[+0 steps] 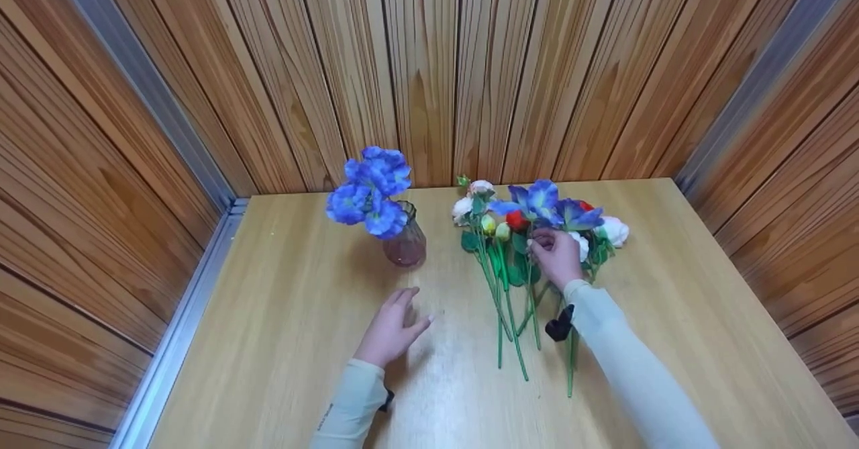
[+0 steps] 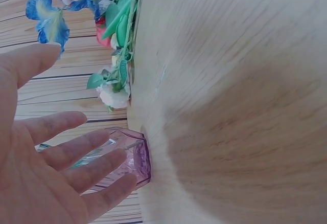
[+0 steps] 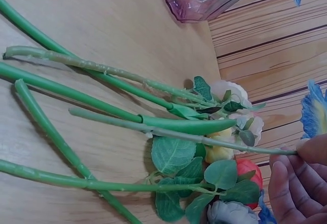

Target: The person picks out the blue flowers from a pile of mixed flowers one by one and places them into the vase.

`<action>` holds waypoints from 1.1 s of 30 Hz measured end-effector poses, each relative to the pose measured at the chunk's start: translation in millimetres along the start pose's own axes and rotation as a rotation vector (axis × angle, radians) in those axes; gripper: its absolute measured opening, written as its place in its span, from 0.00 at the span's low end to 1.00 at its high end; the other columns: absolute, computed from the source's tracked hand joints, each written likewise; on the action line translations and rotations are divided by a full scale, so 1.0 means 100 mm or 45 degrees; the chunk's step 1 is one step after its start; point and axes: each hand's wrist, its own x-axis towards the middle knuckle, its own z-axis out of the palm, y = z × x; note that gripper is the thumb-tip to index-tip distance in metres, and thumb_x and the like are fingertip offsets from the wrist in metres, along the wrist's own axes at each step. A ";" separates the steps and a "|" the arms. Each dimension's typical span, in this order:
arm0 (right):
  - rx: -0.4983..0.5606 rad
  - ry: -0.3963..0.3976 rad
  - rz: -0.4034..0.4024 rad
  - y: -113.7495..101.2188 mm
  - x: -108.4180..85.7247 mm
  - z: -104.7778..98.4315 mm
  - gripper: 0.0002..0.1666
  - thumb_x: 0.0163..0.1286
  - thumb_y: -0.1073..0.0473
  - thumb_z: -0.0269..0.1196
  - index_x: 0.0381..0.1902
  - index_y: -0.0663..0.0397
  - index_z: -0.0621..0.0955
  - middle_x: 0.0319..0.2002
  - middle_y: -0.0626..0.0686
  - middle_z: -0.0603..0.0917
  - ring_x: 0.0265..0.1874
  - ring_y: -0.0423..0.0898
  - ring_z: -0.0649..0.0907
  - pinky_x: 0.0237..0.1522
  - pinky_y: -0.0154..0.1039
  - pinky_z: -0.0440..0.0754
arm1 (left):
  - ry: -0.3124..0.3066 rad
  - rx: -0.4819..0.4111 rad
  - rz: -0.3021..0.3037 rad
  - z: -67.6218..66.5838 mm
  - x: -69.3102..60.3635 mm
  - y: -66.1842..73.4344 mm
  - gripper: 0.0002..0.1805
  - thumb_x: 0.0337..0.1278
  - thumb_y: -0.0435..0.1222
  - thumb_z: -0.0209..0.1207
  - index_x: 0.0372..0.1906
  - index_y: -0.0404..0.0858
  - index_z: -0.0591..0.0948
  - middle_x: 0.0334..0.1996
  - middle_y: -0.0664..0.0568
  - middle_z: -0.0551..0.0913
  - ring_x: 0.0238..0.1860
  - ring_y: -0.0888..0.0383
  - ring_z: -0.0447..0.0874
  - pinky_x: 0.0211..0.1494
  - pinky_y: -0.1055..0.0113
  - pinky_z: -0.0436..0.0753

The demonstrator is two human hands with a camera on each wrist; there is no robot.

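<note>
Right wrist: our right hand (image 3: 301, 183) pinches a blue flower's stem (image 3: 225, 143); let's ease it past other stems (image 3: 56, 172), our left hand (image 1: 389, 328) empty.

Wooden table (image 1: 288, 341) beneath vase (image 1: 405, 247) and long-stemmed flowers (image 1: 516, 220)

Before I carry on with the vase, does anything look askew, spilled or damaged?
I see nothing spilled or broken. Only the blue flowers in the vase look askew: they lean out over one side, away from the loose flowers, instead of standing centred. The vase itself stands upright.
</note>
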 end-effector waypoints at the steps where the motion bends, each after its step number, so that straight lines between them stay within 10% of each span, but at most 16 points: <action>1: 0.009 -0.005 -0.001 -0.01 0.00 0.00 0.14 0.68 0.64 0.60 0.47 0.70 0.80 0.35 0.59 0.84 0.30 0.48 0.83 0.30 0.33 0.81 | -0.002 0.000 -0.004 0.00 0.00 0.00 0.39 0.59 0.57 0.58 0.70 0.41 0.65 0.69 0.42 0.62 0.69 0.46 0.59 0.67 0.49 0.63; 33: 0.172 -0.112 -0.041 -0.42 -0.16 0.16 0.10 0.67 0.65 0.61 0.45 0.64 0.80 0.40 0.63 0.83 0.36 0.53 0.83 0.35 0.35 0.83 | 0.105 0.218 0.072 -0.03 -0.11 0.05 0.35 0.60 0.52 0.60 0.67 0.39 0.68 0.66 0.40 0.66 0.65 0.41 0.64 0.66 0.47 0.64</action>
